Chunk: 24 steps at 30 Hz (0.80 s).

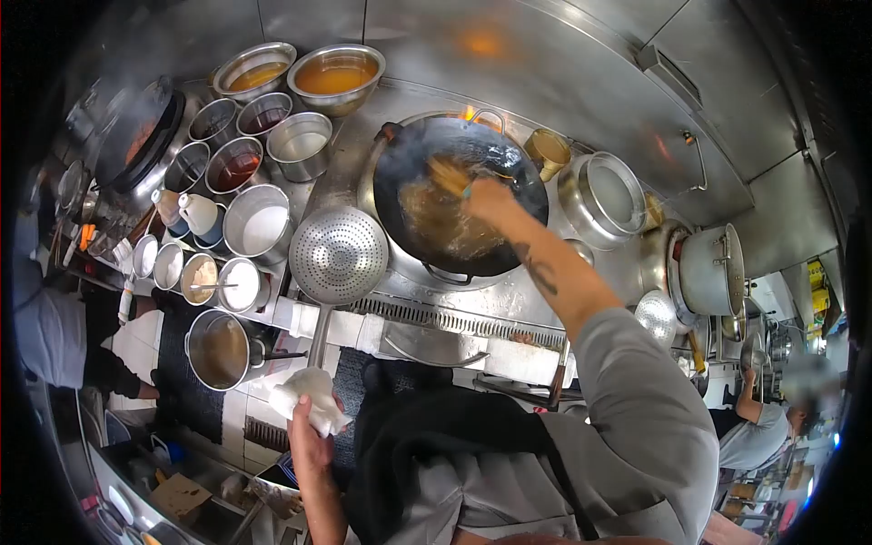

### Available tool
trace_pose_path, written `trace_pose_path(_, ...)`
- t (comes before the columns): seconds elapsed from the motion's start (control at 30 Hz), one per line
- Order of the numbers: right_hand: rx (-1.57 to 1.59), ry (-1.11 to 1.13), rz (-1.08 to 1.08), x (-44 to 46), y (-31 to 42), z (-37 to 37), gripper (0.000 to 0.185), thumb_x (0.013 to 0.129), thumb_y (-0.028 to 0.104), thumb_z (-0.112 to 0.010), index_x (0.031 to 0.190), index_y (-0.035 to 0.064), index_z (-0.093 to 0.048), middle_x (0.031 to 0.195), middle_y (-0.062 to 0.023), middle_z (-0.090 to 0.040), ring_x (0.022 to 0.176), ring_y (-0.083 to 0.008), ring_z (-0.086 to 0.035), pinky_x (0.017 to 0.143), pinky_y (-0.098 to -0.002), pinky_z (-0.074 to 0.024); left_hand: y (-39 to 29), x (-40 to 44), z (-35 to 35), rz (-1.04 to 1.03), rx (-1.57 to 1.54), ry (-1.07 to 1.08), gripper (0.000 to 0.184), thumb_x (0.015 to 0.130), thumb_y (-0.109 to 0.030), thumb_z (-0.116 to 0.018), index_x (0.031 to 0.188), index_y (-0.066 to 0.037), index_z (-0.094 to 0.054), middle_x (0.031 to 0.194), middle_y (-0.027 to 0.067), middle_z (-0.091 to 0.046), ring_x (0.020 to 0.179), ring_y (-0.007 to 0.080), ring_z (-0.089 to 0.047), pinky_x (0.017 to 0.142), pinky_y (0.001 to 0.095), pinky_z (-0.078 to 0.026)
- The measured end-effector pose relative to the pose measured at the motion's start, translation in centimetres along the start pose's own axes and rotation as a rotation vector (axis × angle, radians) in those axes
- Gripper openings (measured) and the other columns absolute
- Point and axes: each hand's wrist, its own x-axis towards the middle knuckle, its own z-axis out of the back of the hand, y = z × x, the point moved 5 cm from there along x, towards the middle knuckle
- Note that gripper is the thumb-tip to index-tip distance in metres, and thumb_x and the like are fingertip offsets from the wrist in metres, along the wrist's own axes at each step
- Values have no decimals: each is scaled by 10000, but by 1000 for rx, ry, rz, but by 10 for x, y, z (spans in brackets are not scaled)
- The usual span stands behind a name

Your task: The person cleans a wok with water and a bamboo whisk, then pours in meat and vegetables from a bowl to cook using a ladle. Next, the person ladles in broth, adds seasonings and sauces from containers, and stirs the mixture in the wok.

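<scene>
My right hand [489, 202] is closed on a bamboo wok brush [447, 174], its bristles down in a black wok [409, 150]. Cloudy brown liquid [445, 222] lies in the wok, and steam blurs part of it. My left hand [313, 440] is wrapped round a bunched white cloth [309, 398] in front of the stove. A perforated strainer [339, 254] lies left of the wok, its long handle running down to the cloth. Whether my fingers grip that handle through the cloth, I cannot tell.
Flames [469, 113] show behind the wok. Bowls of orange liquid [334, 74] and several seasoning pots [257, 218] stand at the left. A metal pot [604, 195] sits right of the wok. A saucepan [218, 350] is lower left. Other people [758, 422] are at both sides.
</scene>
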Motion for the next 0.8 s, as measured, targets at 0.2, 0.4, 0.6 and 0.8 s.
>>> trace_pose_path(0.2, -101, 208, -163, -68, 11, 31, 356, 775, 333, -607, 869, -5, -666, 851, -221, -668, 835, -366, -666, 758, -439, -539, -3, -1, 7, -22, 1, -16, 523, 881, -365, -543, 1206, 36, -461, 874, 157, -609, 714, 239, -615, 492, 334, -480)
trace_pose_path(0.4, -27, 165, -238, -53, 20, 61, 387, 776, 372, -604, 895, 11, -678, 916, -198, -678, 895, -327, -665, 809, -425, -527, -7, -5, 6, -35, 46, -38, 499, 887, -352, -544, 1188, 39, -470, 860, 158, -612, 706, 236, -617, 487, 332, -480)
trace_pose_path(0.6, -214, 268, -250, -56, -54, 43, 355, 786, 333, -580, 897, 13, -686, 906, -198, -680, 888, -329, -669, 796, -428, -533, -11, 0, 6, -42, 38, -72, 491, 890, -345, -544, 1181, 43, -468, 853, 160, -609, 707, 234, -616, 485, 327, -478)
trace_pose_path(0.8, -122, 94, -221, -39, -25, 7, 335, 783, 322, -587, 875, 17, -691, 880, -201, -681, 855, -320, -679, 772, -420, -540, -13, 0, -7, -50, 64, -28, 514, 886, -355, -545, 1195, 48, -460, 858, 161, -608, 705, 235, -616, 485, 336, -482)
